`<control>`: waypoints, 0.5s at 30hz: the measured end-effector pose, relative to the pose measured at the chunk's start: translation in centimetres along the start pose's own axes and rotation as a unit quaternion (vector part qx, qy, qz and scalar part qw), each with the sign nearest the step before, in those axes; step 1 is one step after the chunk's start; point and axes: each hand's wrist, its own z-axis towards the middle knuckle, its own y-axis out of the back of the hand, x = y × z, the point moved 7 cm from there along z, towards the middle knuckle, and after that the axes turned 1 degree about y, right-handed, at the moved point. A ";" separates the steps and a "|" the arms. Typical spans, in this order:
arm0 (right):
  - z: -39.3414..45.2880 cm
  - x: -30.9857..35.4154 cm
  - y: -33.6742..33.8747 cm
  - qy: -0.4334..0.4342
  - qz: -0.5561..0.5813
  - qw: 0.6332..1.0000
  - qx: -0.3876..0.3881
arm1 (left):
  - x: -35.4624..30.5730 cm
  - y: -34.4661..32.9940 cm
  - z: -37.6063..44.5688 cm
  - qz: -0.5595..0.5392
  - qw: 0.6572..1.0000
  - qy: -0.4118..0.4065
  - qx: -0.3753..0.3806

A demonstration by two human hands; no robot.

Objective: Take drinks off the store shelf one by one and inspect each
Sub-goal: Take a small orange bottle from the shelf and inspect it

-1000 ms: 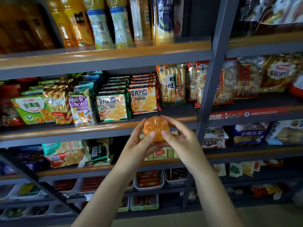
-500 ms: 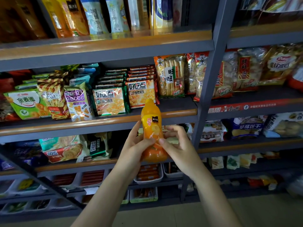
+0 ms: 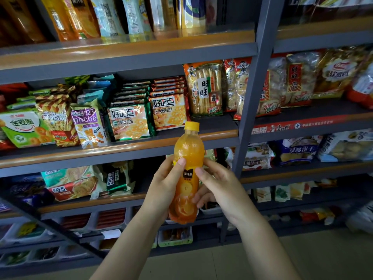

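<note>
I hold the orange juice bottle [image 3: 186, 174] upright in front of the snack shelf's front edge [image 3: 121, 152], label toward me so I can read it. My left hand [image 3: 164, 186] and right hand [image 3: 218, 185] each keep a closed grip round its middle.

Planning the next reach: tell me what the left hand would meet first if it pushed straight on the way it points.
Likely the shelf edge below the snack bags, behind the orange juice bottle that the left hand holds; depth is unclear.
</note>
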 end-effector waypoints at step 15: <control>0.4 3.8 -0.5 0.118 0.174 0.975 0.069 | -3.8 -1.2 -0.1 0.074 0.983 -0.115 0.126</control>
